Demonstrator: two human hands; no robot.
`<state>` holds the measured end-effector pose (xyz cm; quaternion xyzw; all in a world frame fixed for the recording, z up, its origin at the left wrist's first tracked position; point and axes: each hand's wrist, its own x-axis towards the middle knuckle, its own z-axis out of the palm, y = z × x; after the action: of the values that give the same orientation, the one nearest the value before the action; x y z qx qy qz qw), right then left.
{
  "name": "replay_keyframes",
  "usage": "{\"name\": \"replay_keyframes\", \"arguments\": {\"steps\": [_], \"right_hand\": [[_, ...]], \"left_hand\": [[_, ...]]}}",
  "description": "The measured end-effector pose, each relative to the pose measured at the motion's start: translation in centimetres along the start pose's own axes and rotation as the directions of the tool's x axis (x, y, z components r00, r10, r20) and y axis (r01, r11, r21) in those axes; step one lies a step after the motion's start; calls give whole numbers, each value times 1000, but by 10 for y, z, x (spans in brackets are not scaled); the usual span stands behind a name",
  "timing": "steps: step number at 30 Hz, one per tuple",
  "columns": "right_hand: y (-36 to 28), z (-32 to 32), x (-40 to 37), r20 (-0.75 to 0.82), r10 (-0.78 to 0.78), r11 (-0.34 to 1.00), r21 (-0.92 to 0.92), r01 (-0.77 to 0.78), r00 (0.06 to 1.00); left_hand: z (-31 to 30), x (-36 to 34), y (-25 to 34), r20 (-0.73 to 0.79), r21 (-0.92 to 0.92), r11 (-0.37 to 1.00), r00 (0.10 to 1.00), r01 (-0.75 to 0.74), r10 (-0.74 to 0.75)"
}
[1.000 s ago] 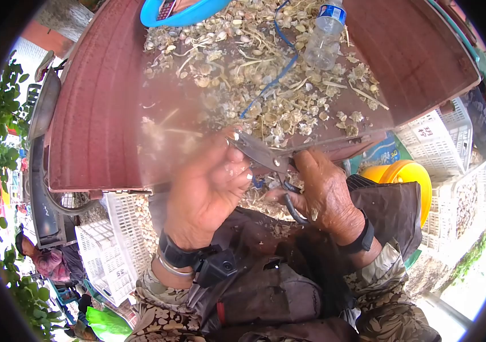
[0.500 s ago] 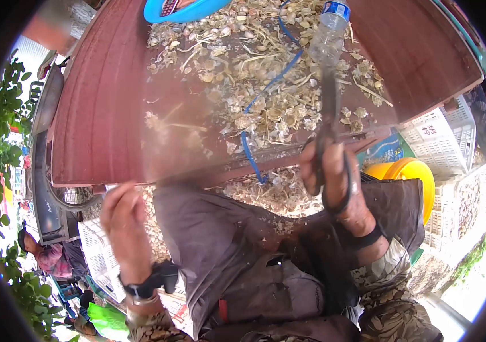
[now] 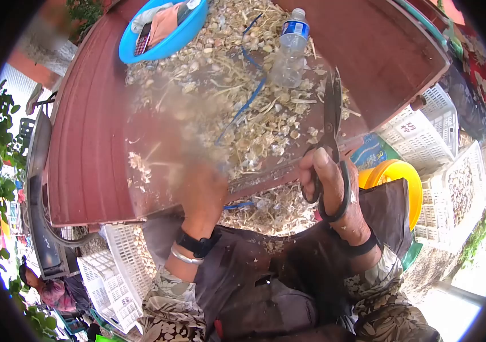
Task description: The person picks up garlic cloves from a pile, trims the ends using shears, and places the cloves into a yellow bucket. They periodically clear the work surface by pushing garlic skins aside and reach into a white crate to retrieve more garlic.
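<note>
My right hand (image 3: 341,191) grips a pair of dark scissors (image 3: 330,117), fingers through the handle loops; the blades point up and away from me, nearly together. Smeared by motion, my left hand (image 3: 200,188) is over the near edge of the reddish-brown table (image 3: 86,154), and its fingers cannot be made out. Beyond it lies a spread of garlic cloves, papery skins and dry stalks (image 3: 265,131). A blue strap (image 3: 242,109) runs across this litter. One small garlic scrap with a stalk (image 3: 139,164) lies at the left, nearer the edge.
A blue basin (image 3: 166,48) holds cloths and a phone-like object. A clear plastic bottle (image 3: 291,54) stands or lies nearby. White crates (image 3: 109,285) flank me, with more crates (image 3: 414,137) and a yellow bucket (image 3: 405,176) at right. Another person (image 3: 55,290) sits far left.
My left hand has moved right and forward, over the table edge. My right hand keeps hold of the scissors. The view has shifted, showing more of the basin and bottle.
</note>
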<state>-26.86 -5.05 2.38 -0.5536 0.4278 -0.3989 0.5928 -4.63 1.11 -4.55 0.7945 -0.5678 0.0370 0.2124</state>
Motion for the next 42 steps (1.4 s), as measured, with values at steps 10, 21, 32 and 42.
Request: {"name": "replay_keyframes", "arguments": {"steps": [10, 21, 32, 42], "right_hand": [[-23, -19, 5, -89, 109, 983, 156, -95, 990], [-10, -45, 8, -224, 13, 968, 246, 44, 975], [-5, -43, 17, -245, 79, 970, 243, -18, 966], [-8, -34, 17, -242, 52, 995, 99, -29, 969]], "left_hand": [[-132, 162, 66, 341, -709, 685, 932, 168, 124], [-33, 213, 143, 158, -523, 838, 950, -152, 271], [74, 201, 132, 7, -826, 545, 964, -144, 266], [-43, 139, -106, 42, -215, 942, 967, 256, -253]]}}
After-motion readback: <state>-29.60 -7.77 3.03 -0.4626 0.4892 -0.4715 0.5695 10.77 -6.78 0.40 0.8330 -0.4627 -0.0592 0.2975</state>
